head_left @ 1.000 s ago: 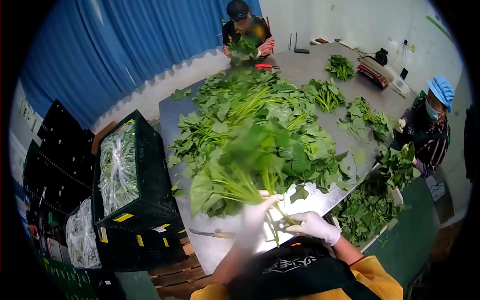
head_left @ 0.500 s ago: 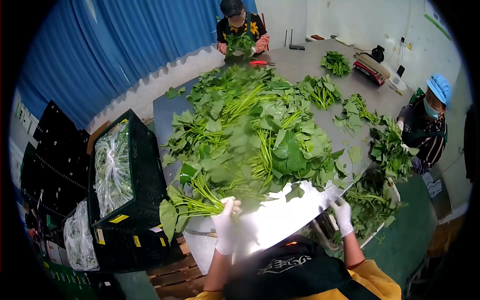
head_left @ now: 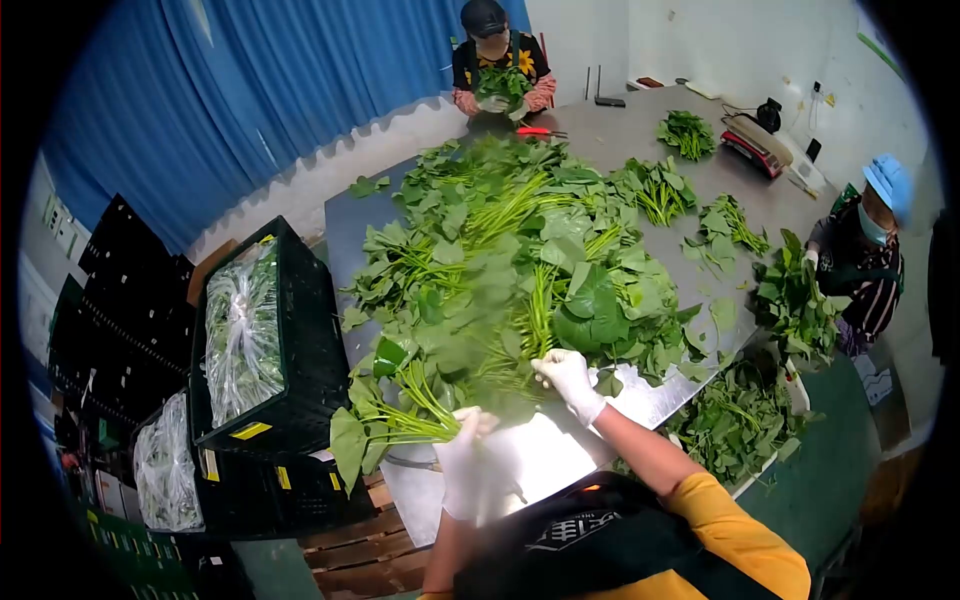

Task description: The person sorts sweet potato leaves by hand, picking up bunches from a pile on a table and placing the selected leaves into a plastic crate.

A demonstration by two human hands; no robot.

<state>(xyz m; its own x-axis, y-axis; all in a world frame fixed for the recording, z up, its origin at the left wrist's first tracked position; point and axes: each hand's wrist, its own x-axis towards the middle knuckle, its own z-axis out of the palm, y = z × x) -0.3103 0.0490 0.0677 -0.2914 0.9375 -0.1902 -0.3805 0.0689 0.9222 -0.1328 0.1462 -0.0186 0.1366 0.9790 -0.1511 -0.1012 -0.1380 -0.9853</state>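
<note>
Greens (head_left: pixel 500 215): heaped on bench (head_left: pixel 418 505)
Left grip (head_left: pixel 463 458): grasping bunch (head_left: pixel 398 418) by stems (head_left: pixel 430 428)
Right grip (head_left: pixel 570 383): at heap stems — hold cannot be told
Handling: pinch stems low — leaves (head_left: pixel 348 440) likely bruise easily

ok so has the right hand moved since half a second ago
Yes: the right hand has moved forward-left, from the edge of the table to the leafy greens.

The left hand (head_left: pixel 464 462) seems curled closed, though blur partly hides it; the right hand (head_left: pixel 573 384) has its fingers bent, and the right forearm (head_left: pixel 648 453) is extended forward and inward.
</note>
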